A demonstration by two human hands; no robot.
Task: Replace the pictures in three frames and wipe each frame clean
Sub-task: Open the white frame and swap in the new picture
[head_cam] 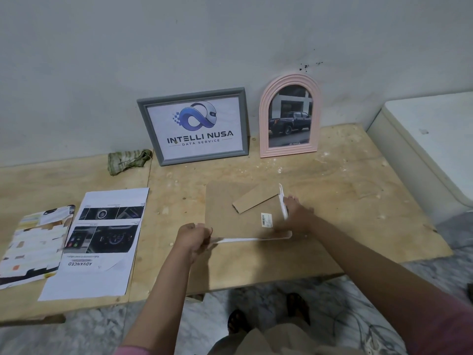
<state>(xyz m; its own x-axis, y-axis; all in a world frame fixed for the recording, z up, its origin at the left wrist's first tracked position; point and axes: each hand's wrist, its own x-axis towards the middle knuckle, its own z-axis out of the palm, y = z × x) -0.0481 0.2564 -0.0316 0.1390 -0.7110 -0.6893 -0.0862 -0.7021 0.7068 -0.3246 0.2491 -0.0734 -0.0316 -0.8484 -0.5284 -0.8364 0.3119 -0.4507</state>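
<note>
- Progress, as I judged it: you had two frames standing against the wall and looking finished, the grey frame [193, 126] with a logo print and the pink arched frame [290, 116] just right of it with a truck picture. Whether either had been wiped, the view did not tell.
- The third frame [245, 213] lay face down on the wooden table [358, 180], in front of the grey frame and nearer you. It was the one in hand, so its picture swap and wiping were probably left.
- Its look: brown board back, fold-out stand flap lying flat, small barcode sticker, thin white rim showing along the near and right edges.
- Loose printed sheets [102, 239] lay well left of that third frame; which were old or new, I could not tell.
- The folded cloth [128, 160] sat just left of the grey frame, untouched.
- Your left hand [193, 238] gripped the third frame's near-left corner; your right hand [297, 213] curled round its right edge. Hands apart.
</note>
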